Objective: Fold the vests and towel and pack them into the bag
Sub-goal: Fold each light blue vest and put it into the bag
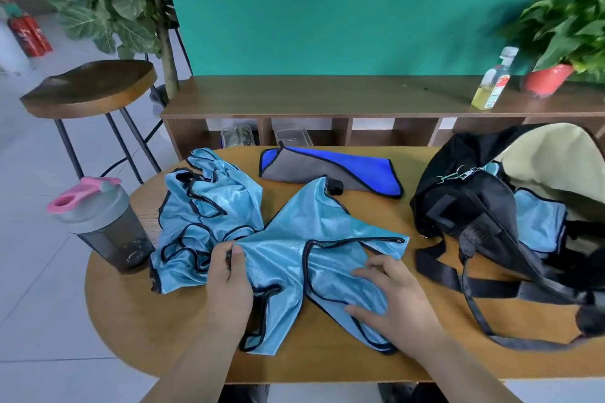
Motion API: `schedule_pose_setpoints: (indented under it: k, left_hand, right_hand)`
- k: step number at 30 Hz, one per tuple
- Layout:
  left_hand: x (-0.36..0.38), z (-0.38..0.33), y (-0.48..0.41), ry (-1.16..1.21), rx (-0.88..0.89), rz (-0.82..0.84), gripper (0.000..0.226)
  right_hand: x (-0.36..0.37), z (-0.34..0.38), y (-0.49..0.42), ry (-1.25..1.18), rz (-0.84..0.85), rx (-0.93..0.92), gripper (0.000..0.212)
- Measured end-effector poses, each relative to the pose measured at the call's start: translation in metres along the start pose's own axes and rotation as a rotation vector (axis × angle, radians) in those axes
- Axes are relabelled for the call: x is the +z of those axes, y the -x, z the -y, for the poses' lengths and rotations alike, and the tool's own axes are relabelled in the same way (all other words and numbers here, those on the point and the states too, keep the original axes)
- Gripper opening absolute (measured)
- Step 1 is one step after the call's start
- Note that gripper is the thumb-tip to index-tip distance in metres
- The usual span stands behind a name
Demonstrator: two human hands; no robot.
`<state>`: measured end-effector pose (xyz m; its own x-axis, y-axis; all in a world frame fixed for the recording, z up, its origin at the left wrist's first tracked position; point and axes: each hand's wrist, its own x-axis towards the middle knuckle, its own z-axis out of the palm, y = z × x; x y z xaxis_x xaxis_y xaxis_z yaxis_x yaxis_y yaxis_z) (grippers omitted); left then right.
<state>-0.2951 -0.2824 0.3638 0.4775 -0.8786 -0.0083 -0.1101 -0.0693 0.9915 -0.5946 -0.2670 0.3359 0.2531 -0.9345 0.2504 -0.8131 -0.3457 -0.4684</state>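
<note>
in the lower middle of the frame 1 light blue vest [294,249] with black trim lies partly spread on the wooden table [327,363]. the left hand [229,275] grasps its edge at lower centre-left, thumb on top of the cloth and fingers curled under it. the right hand [389,298], lower centre-right, is released: its fingers lie spread and flat on the vest's right side, pressing it to the table.

just left of the vest, touching it, a crumpled heap of blue vests [209,206] lies at centre-left; how many are in it cannot be told. above the vest, in the middle of the frame, a blue and grey towel [360,170] lies loosely folded, and the vest's upper tip overlaps its lower edge.

at the right of the frame the black bag [474,206] stands open, its cream lining showing, with a piece of light blue cloth [540,222] inside. its straps trail over the table toward the lower right.

at the left table edge stands a grey shaker bottle [104,226] with a pink cap. a stool [88,88] is at upper left, and a bottle of yellow liquid [492,82] beside a red plant pot [546,78] at upper right.
</note>
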Motion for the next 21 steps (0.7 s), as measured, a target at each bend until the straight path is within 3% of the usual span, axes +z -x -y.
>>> schedule_pose_setpoints:
  k: [3,6,12,14,17,19,21]
  left_hand:
    - [-0.001,-0.010,-0.006,0.117,-0.167,0.035,0.020]
    - [-0.001,-0.033,-0.007,0.311,-0.366,0.144,0.017]
    - [0.013,-0.106,0.007,0.554,-0.375,0.308,0.012]
    - [0.020,-0.124,0.015,0.628,-0.364,0.383,0.010]
    - [0.031,-0.140,0.025,0.678,-0.327,0.479,0.027]
    - [0.038,-0.142,0.032,0.659,-0.304,0.519,0.040]
    - [0.043,-0.138,0.040,0.600,-0.298,0.556,0.047]
  right_hand:
    - [0.003,-0.003,-0.002,-0.032,-0.112,0.005,0.033]
    - [0.005,-0.005,-0.004,-0.065,-0.205,0.064,0.022]
    - [-0.029,0.000,-0.029,-0.207,-0.194,0.367,0.015]
    - [-0.048,0.013,-0.039,-0.212,-0.244,0.382,0.023]
    - [-0.066,0.052,-0.034,-0.358,-0.364,0.197,0.030]
    - [-0.066,0.077,-0.021,-0.641,-0.227,0.147,0.048]
    - [-0.056,0.086,-0.011,-0.741,-0.049,0.199,0.064]
